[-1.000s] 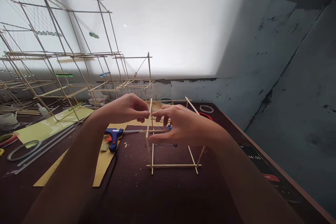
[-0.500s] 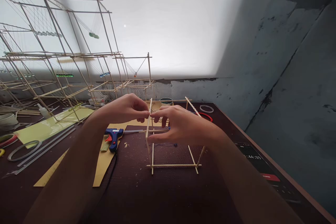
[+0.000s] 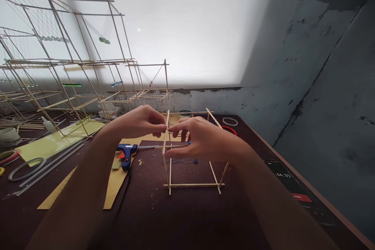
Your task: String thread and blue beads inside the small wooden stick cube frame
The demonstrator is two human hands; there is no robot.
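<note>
A small open frame of thin wooden sticks (image 3: 195,184) stands on the table before me. My left hand (image 3: 143,121) reaches the top left stick (image 3: 164,146) from outside, thumb and forefinger pinched at it; whatever is between the tips is too small to make out. From the inner side, the forefinger of my right hand (image 3: 199,134) meets the same spot. Its thumb is spread lower, by the stick's near end, and the other fingers curl loosely. Small blue beads (image 3: 195,161) on threads hang inside the frame, partly hidden by my right hand.
Left of the frame lies a blue glue gun (image 3: 127,154) on yellow card (image 3: 113,187). Larger stick frames with hanging beads (image 3: 72,84) fill the back left. A phone with a timer (image 3: 285,179) lies at the right edge, near a red tape roll (image 3: 230,129).
</note>
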